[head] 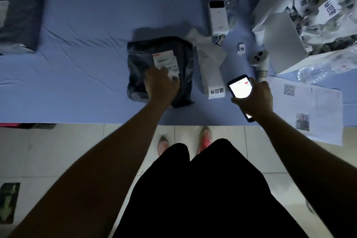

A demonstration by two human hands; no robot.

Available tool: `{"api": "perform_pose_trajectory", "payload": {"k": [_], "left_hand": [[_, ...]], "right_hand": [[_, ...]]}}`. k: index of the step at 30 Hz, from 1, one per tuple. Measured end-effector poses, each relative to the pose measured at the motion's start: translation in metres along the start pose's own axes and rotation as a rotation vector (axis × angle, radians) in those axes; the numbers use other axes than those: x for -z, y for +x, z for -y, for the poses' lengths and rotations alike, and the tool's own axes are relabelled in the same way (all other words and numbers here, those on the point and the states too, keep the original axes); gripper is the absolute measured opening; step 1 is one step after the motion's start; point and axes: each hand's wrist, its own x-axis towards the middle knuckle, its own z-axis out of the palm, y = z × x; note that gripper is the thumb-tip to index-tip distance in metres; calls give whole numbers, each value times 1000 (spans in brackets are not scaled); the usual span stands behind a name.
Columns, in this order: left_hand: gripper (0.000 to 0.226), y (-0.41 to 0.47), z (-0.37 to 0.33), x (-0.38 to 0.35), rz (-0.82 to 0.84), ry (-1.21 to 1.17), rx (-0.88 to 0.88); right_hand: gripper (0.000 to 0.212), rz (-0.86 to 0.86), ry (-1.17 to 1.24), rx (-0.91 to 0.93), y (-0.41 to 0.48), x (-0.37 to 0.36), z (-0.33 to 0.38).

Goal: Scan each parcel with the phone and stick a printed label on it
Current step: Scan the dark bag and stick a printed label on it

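Note:
A dark grey plastic parcel (143, 60) lies in the middle of the blue-covered table (87, 31). It carries a white shipping label (165, 60). My left hand (161, 85) rests flat on the parcel, fingers on the label's lower edge. My right hand (255, 96) holds a phone (240, 88) with a lit screen, to the right of the parcel. A strip of printed labels (213, 77) with black characters lies between parcel and phone.
A white label printer (218, 17) stands at the back. A white handheld device (259, 60) lies beyond the phone. Printed sheets (313, 110) hang over the table's right front edge. White parcels (316, 6) pile at back right; another dark parcel (17, 17) lies far left.

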Motion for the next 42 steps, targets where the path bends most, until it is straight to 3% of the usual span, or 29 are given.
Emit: {"api": "perform_pose_trajectory", "payload": {"k": [2, 5, 8, 10, 14, 19, 21, 23, 26, 28, 31, 35, 37, 39, 42], "left_hand": [[39, -16, -33, -21, 51, -194, -34], [59, -28, -76, -54, 406, -484, 227], [72, -34, -93, -76, 518, -622, 390], [52, -32, -97, -82, 515, -650, 364], [12, -24, -114, -67, 353, -739, 268], [10, -10, -139, -18, 168, -924, 134], [10, -3, -146, 1, 148, -969, 113], [18, 1, -149, 16, 141, -977, 77], [19, 5, -148, 36, 113, -933, -5], [20, 5, -148, 47, 100, -969, -69], [35, 8, -144, 60, 30, -971, -160], [71, 13, -132, 69, -125, -893, -257], [63, 18, -127, 68, -237, -609, -402], [39, 21, -121, 65, -290, -321, -616], [27, 25, -111, 58, -348, -189, -762]], "right_hand": [[87, 27, 26, -20, 13, -7, -10], [92, 80, 45, -16, 30, -14, -20], [91, 80, 68, 49, 38, -17, -26], [88, 83, 81, 70, 44, -18, -32], [85, 88, 20, 66, 54, -19, -41], [80, 129, -110, 113, 54, -13, -35], [69, 126, 9, 186, 57, -2, -23], [53, 128, 405, 241, 62, 18, -1], [33, 333, 1047, 175, 69, 56, 41], [23, 405, 1200, 287, 72, 72, 64], [27, 372, 1255, 424, 70, 80, 84], [27, 275, 1224, 407, 73, 73, 92], [38, 213, 1193, 385, 72, 73, 96], [49, 156, 1133, 400, 69, 74, 99], [58, 121, 1015, 510, 64, 77, 104]]}}
